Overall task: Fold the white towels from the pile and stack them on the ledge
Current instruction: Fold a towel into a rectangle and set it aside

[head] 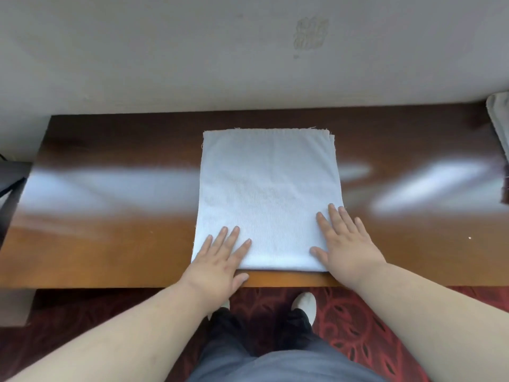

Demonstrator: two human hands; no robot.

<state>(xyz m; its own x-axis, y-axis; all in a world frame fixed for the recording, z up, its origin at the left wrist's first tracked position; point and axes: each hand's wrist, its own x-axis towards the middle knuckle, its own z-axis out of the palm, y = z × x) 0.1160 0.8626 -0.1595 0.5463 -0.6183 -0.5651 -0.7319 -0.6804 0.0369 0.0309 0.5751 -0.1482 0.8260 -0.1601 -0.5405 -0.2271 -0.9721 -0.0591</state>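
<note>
A white towel (268, 188) lies folded into a flat rectangle on the glossy brown wooden ledge (110, 194), its near edge along the ledge's front edge. My left hand (220, 260) rests flat on the towel's near left corner with fingers spread. On the near right corner lies my right hand (344, 241), also flat and spread. Neither hand grips the cloth. More white fabric (498, 117) shows at the far right edge of the ledge, mostly cut off by the frame.
A pale wall (192, 51) rises directly behind the ledge. Below the front edge lies a red patterned carpet (358, 321), where my legs and white shoes stand. A dark object (11, 183) sits at the ledge's left end.
</note>
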